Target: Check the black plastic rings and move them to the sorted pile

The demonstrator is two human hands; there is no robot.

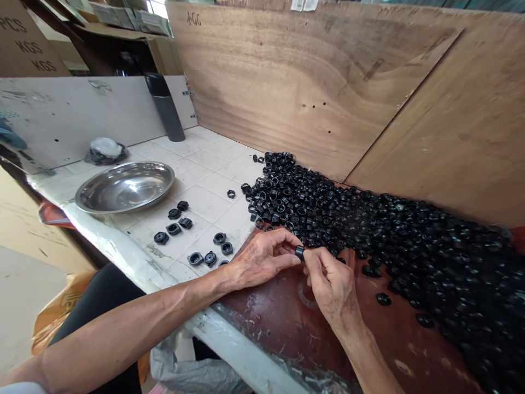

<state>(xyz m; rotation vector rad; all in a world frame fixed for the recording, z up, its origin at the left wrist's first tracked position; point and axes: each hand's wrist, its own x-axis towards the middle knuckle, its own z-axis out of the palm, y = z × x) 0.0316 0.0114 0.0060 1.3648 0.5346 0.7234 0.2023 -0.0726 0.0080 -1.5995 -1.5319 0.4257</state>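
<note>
Between the fingertips of both my hands is a small black plastic ring-shaped part. My left hand pinches it from the left, with thumb and fingers closed on it. From the other side my right hand grips it, its fingers curled and partly hiding it. Just beyond my hands spreads a large heap of similar black parts, running down the right side. Left of my left hand, several black round parts lie apart on the white tiles.
A shallow steel bowl stands at the left of the tiled tabletop. Behind it are a dark bottle and a plastic-wrapped bundle. Tall plywood boards wall off the back. A brown-red board lies under my hands.
</note>
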